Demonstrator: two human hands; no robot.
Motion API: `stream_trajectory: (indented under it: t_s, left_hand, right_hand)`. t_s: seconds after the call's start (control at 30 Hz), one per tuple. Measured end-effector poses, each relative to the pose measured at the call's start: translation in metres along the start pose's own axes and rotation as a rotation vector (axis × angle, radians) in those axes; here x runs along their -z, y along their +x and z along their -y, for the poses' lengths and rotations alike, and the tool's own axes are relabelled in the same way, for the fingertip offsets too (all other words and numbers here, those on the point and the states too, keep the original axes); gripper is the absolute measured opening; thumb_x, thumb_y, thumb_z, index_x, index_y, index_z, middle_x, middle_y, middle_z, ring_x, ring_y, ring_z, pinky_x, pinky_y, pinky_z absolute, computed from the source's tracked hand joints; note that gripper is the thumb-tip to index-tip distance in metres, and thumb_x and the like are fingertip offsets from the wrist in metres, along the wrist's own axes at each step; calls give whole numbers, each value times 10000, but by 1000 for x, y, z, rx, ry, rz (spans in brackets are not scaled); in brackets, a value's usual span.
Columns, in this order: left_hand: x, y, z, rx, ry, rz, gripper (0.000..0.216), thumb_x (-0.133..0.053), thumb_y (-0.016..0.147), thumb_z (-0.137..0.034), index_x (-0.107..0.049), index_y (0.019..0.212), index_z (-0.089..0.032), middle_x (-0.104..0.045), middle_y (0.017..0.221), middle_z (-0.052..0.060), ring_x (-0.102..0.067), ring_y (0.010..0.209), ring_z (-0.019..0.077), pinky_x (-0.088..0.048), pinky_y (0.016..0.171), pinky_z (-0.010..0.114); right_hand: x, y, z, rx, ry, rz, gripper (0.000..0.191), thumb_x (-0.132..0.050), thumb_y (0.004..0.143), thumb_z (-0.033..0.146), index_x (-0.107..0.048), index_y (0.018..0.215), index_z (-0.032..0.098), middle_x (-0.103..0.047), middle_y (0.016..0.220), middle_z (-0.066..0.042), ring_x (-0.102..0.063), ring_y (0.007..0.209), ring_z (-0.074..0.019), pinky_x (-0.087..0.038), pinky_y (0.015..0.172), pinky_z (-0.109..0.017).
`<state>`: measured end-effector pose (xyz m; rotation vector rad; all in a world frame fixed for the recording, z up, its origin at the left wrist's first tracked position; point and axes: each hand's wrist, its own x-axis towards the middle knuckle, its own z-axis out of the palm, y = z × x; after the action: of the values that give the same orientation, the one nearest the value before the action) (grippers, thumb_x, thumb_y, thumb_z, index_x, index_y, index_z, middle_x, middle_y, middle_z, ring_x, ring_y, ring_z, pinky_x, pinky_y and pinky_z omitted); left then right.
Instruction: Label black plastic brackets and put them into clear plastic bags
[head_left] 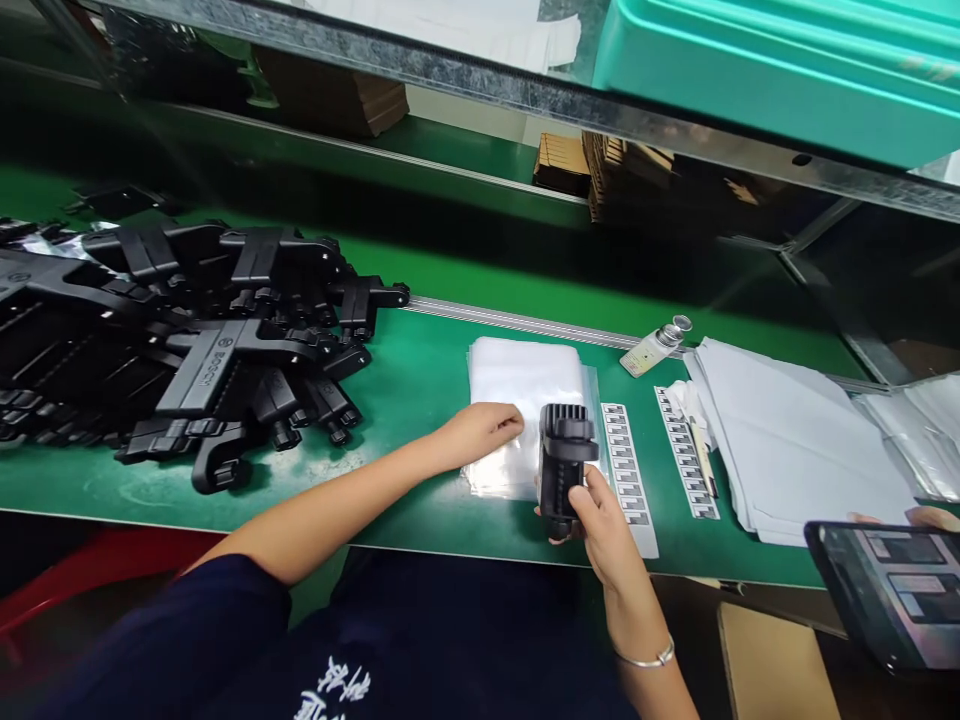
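My right hand (606, 525) grips a black plastic bracket (564, 465), upright, with a ribbed knob-like part at its top. It is held over the right edge of a stack of clear plastic bags (525, 375). My left hand (486, 432) rests over the left part of that stack. Its fingers are curled and pressed together; whether a bag is pinched between them is hidden. To the left lies a large heap of similar black plastic brackets (206, 370), one with a BOSCH mark.
Label strips (628, 480) lie right of the bags, then a pen (703, 455), a small bottle (649, 352) and a stack of white sheets (795, 440). Another person's hands hold a tablet-like device (892, 590) at lower right. A metal shelf (450, 85) with a green bin (772, 80) hangs above.
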<state>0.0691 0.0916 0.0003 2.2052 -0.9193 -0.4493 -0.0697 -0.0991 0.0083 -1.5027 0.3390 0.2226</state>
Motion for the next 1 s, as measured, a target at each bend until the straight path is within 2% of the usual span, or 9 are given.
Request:
stream_trajectory:
  t_s: [0.07,0.13,0.33,0.43,0.53,0.63,0.73,0.87,1.0]
  left_hand:
    - [-13,4,8,-5,304,61,234,-584,872,-367,-650,963,-162,-677,962,85,-621,922,242,-480,745,317]
    - [-23,7,14,-30,473,123,182,-605,861,-318,-643,949,-163,-664,970,96,-607,941,259,-468,732,322]
    - [-11,18,24,50,460,137,265,-410,922,-170,-670,960,-208,-712,992,53,-649,897,217,-449,656,281]
    - [3,18,27,58,511,60,329,-399,869,-86,-653,1026,-224,-711,1028,41,-649,918,207,-454,684,282]
    - [1,10,25,-4,595,19,323,-398,858,-62,-631,1030,-203,-688,989,71,-629,914,219,-457,729,317]
    - [-14,-2,24,-168,602,73,196,-481,893,-219,-617,1027,-176,-641,1008,113,-594,924,255,-455,752,359]
    - [-24,-8,27,-237,539,146,299,-547,883,-429,-608,1028,-175,-625,1009,107,-583,918,264,-448,731,353]
    - [-17,-1,33,-99,382,221,211,-441,942,-305,-617,923,-189,-655,913,49,-602,882,215,-427,691,293]
    - [-9,10,33,-109,294,209,195,-475,918,-333,-607,982,-203,-657,975,36,-605,890,195,-422,663,262]
  right_hand:
    - [-1,-1,0,-44,87,-18,447,-620,790,580,-512,1082,259,-595,692,17,-588,542,-176,-527,449,-300]
    - [1,-2,0,-42,124,-38,467,-654,769,567,-518,1089,255,-614,709,12,-599,545,-170,-536,449,-290]
    - [8,-7,1,-70,215,-11,498,-662,765,571,-524,1114,244,-696,951,-71,-684,706,-217,-545,434,-276]
    - [11,-9,1,-97,231,17,541,-664,756,585,-523,1150,243,-702,959,-77,-692,721,-228,-551,439,-286]
    - [15,-9,-2,-96,203,20,534,-661,754,591,-517,1142,253,-695,935,-62,-681,708,-225,-546,448,-294]
    - [18,-8,-6,-52,114,-9,466,-647,771,577,-507,1085,262,-663,789,-9,-626,606,-190,-504,437,-278]
    - [20,-8,-11,36,-18,-73,413,-647,790,527,-493,1062,257,-653,746,16,-589,607,-169,-481,508,-272]
    - [22,-12,-14,112,-241,-198,444,-665,777,481,-485,1102,237,-700,938,-40,-636,832,-216,-500,715,-328]
    - [24,-17,-13,98,-484,-264,467,-664,780,485,-481,1132,238,-691,1015,-73,-643,924,-258,-498,715,-348]
